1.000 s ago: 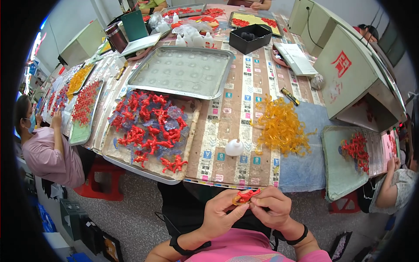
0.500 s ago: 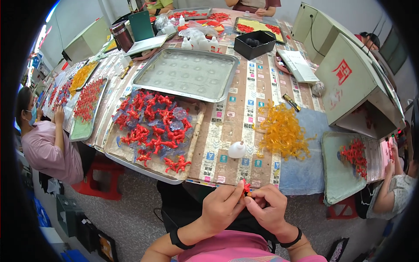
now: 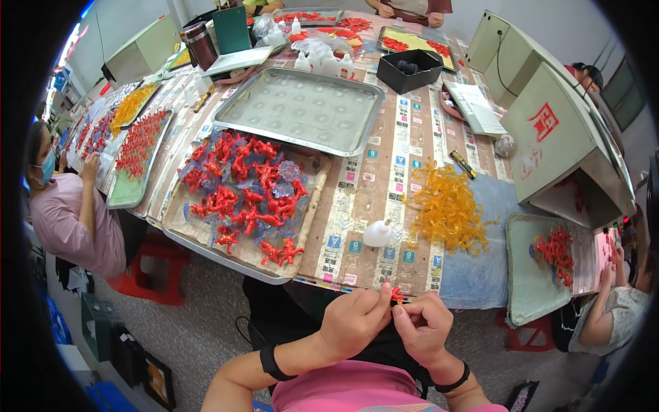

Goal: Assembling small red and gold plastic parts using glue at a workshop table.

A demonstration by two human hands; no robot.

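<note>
My left hand [image 3: 355, 321] is closed in a pinch on a small red plastic figure [image 3: 397, 295], held just off the table's near edge. Close against it, my right hand [image 3: 424, 328] is pinched too, with a tiny orange-yellow piece [image 3: 397, 306] at its fingertips by the figure. Its exact shape is hidden by the fingers. Beyond the hands, a white squeeze bottle [image 3: 377, 233] with a thin nozzle lies tilted on the table. To its right is a heap of translucent yellow curly pieces [image 3: 449, 209]. Red figures [image 3: 250, 182] lie piled with clear violet pieces at the left.
The pile rests on a cloth-lined tray [image 3: 180, 230]. Behind it lies a large metal tray [image 3: 302, 103]. A black box [image 3: 410, 72] and several white bottles [image 3: 322, 64] stand farther back. A grey-green metal cabinet [image 3: 549, 137] stands right. Co-workers sit left [image 3: 75, 206], right and far.
My hands have drawn slightly apart, and more of the red figure shows between the fingertips. The whole view has shifted slightly. The piles and the bottle on the table stay put.
</note>
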